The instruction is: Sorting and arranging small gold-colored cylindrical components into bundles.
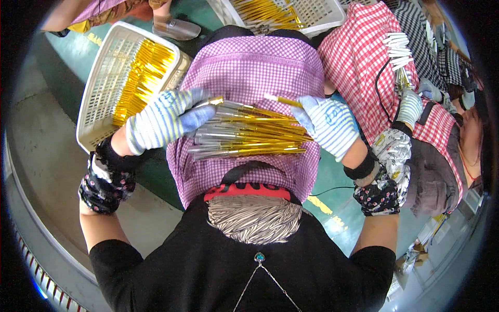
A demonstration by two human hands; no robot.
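Left hand (169,122): you pinch a gold piece (217,100).
Right hand (328,125): you pinch a tube (286,101), pale end pointing left toward it.
Pile (249,136): between your hands, running left-right.

Between the hands: a gap is left, narrowed by the gold tube (210,101) gripped in the left hand (169,119) and the white-tipped tube (285,100) in the right hand (330,125).
Lap: low passage is blocked by the tube pile (254,136); bare purple gingham apron (254,65) is left beyond it.
Left: the way is barred by the white lattice basket (101,88).
Far side: the way is closed by a second basket (323,14).
Right: reach is limited by a neighbour's red gingham apron (348,47).
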